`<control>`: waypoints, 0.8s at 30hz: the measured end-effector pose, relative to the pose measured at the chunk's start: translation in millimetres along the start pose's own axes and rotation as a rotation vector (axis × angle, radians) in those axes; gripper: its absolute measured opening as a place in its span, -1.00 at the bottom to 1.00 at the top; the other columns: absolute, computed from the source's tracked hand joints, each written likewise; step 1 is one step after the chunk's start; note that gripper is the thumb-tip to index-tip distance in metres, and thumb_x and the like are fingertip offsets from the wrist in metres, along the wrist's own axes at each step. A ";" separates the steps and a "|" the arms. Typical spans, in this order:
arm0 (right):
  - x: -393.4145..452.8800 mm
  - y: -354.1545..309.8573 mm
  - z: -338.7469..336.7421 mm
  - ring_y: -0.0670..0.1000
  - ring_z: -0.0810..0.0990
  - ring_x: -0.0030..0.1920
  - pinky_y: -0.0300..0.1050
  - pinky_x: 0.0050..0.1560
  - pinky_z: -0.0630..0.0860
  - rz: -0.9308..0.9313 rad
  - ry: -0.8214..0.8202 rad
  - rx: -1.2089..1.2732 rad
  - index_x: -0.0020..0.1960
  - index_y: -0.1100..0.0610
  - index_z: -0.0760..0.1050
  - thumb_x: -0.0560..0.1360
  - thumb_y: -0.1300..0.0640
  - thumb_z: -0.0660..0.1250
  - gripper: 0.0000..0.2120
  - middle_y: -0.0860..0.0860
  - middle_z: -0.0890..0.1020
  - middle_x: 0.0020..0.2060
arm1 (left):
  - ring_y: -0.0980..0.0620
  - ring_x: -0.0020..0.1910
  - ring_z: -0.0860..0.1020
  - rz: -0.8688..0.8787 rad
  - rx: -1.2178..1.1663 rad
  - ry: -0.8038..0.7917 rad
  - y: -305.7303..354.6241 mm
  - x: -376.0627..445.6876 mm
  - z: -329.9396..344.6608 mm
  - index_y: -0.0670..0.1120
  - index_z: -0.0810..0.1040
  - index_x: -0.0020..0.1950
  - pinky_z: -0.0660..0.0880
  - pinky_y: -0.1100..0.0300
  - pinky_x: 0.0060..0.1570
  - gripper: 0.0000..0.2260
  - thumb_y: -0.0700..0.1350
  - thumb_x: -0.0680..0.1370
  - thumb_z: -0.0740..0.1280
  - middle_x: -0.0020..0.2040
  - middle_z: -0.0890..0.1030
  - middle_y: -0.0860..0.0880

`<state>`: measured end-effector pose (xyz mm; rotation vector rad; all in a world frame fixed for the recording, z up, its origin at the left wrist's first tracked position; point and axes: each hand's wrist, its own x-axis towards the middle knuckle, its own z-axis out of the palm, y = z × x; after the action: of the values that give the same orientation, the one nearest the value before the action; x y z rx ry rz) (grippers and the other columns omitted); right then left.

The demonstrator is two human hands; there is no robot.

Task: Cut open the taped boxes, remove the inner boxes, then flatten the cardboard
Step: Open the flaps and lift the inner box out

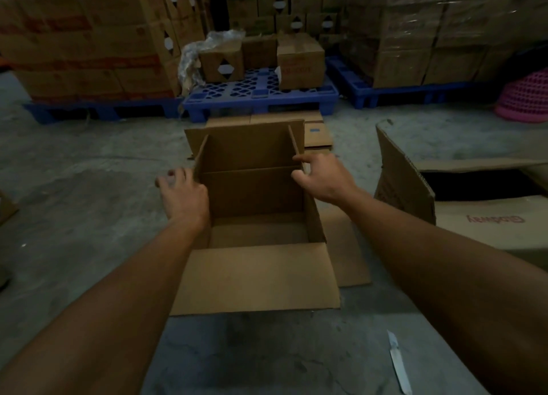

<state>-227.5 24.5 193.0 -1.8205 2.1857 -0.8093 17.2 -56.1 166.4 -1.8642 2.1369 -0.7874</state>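
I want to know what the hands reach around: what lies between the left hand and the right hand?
The head view shows the open box between the left hand and the right hand; its inside looks empty.
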 end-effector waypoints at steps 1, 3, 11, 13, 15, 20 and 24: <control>0.9 0.9 -3.8 -0.02 0.63 -0.05 -0.07 0.00 0.56 -0.004 -0.005 -0.052 0.44 0.03 0.42 0.55 -0.04 0.26 -0.53 0.10 0.65 0.04 | -0.23 0.48 0.16 0.015 0.085 -0.004 -2.7 -0.4 -0.8 -0.01 0.51 0.39 0.21 -0.17 0.37 -0.65 -0.03 0.62 0.19 0.49 0.23 -0.20; 3.3 -2.8 -10.7 0.03 0.53 0.20 0.02 0.16 0.53 -0.006 -0.017 -0.185 0.37 0.07 0.48 0.53 -0.03 0.30 -0.56 0.09 0.42 0.37 | -0.29 0.52 0.06 0.047 0.222 -0.014 -5.7 -3.4 -2.1 -0.03 0.45 0.44 0.12 -0.23 0.43 -0.62 -0.01 0.66 0.10 0.54 0.12 -0.27; -3.6 0.0 -6.7 0.29 0.14 0.53 0.31 0.51 0.01 0.170 -0.102 -0.852 0.26 0.12 0.54 0.62 0.01 0.14 -0.67 0.26 0.21 0.52 | -0.31 0.57 -0.21 0.124 0.228 -0.050 -4.1 -9.5 3.0 -0.05 0.46 0.45 -0.28 -0.37 0.43 -0.57 0.05 0.65 0.07 0.60 -0.09 -0.30; -9.6 14.4 4.7 0.34 -0.04 0.57 0.35 0.50 -0.24 0.207 -0.126 -0.959 0.28 0.12 0.54 0.65 -0.06 0.02 -0.57 0.29 0.07 0.57 | -0.30 0.57 -0.21 0.180 0.253 -0.071 -0.7 -11.2 7.4 -0.01 0.46 0.45 -0.35 -0.37 0.40 -0.57 0.08 0.65 0.04 0.60 -0.08 -0.28; -12.6 25.2 14.8 0.36 -0.11 0.57 0.35 0.46 -0.33 0.211 -0.168 -1.004 0.37 0.11 0.48 0.65 -0.10 -0.04 -0.50 0.30 0.01 0.57 | -0.29 0.58 -0.18 0.183 0.269 -0.091 0.4 -10.6 12.5 -0.04 0.36 0.51 -0.40 -0.36 0.39 -0.52 0.07 0.66 -0.04 0.60 -0.05 -0.27; -16.6 37.0 40.9 0.33 0.10 0.54 0.31 0.49 0.03 0.287 -0.384 -0.748 0.51 0.17 0.28 0.63 -0.18 0.08 -0.41 0.28 0.16 0.54 | -0.30 0.58 -0.15 0.044 0.162 -0.176 -9.7 -6.3 34.6 -0.20 0.10 0.60 -0.33 -0.34 0.43 -0.45 -0.02 0.65 -0.17 0.59 -0.03 -0.31; -18.3 44.5 62.5 0.24 0.36 0.37 0.16 0.33 0.36 0.366 -0.364 -0.517 0.44 0.18 0.32 0.55 -0.20 0.25 -0.39 0.23 0.35 0.40 | -0.35 0.56 -0.18 -0.039 -0.086 -0.341 -10.6 -9.8 62.1 -0.13 0.01 0.62 -0.33 -0.40 0.41 -0.47 0.01 0.66 -0.10 0.59 -0.11 -0.32</control>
<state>-231.8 28.4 114.4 -1.5060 2.4962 0.1672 57.9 -63.5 117.8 -1.9244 1.9513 -0.3550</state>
